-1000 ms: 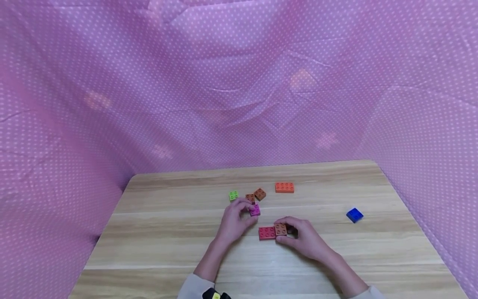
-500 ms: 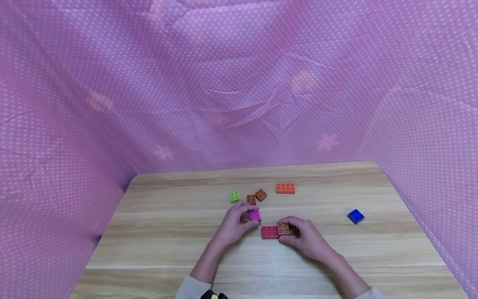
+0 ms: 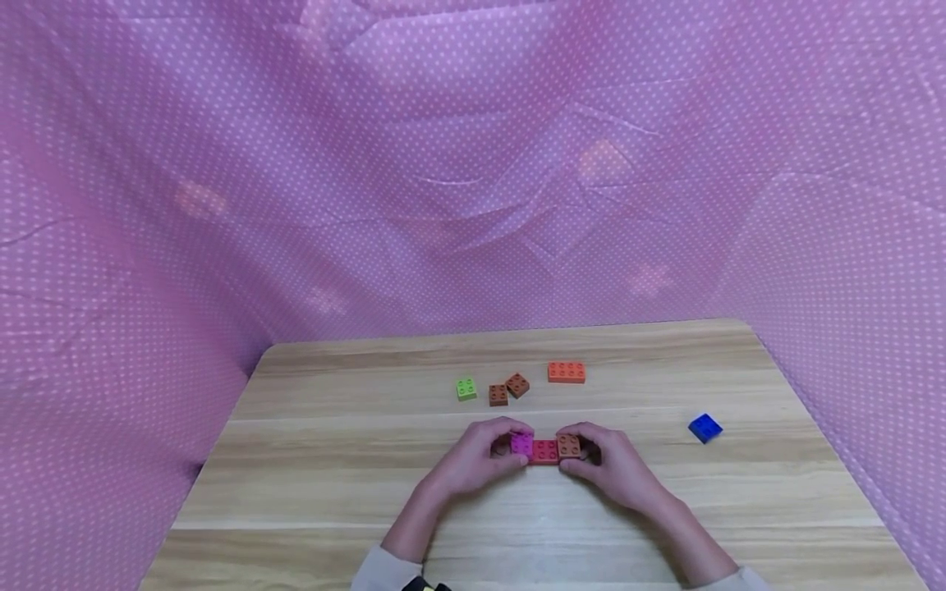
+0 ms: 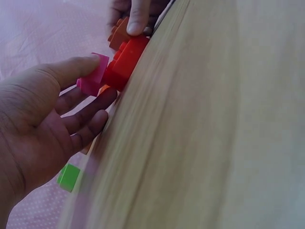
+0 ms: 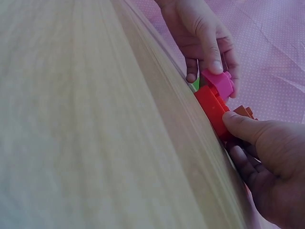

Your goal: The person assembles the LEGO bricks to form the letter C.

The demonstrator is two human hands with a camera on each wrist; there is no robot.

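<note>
My left hand [image 3: 476,455] pinches a magenta building brick [image 3: 521,444] between thumb and fingers, at the left end of a longer red brick [image 3: 545,451]. In the left wrist view the magenta brick [image 4: 93,76] is tilted, right at the studs of the red brick [image 4: 125,62]. A brown brick [image 3: 568,446] sits on the red brick's right end. Around that end curls my right hand [image 3: 617,468], thumb on the near side. From the right wrist view, its thumb presses where the brown brick [image 5: 244,112] and red brick [image 5: 212,110] meet.
Behind the hands lie a lime green brick [image 3: 466,389] and two brown bricks, one square to the table [image 3: 498,395] and one turned [image 3: 517,385]. An orange brick [image 3: 566,373] is farther back. A blue brick [image 3: 705,428] lies to the right. Pink dotted cloth [image 3: 473,205] surrounds the table.
My left hand has brought the magenta brick toward me and right, from beside the brown bricks to the red brick's left end. The right hand and its bricks have shifted slightly right.
</note>
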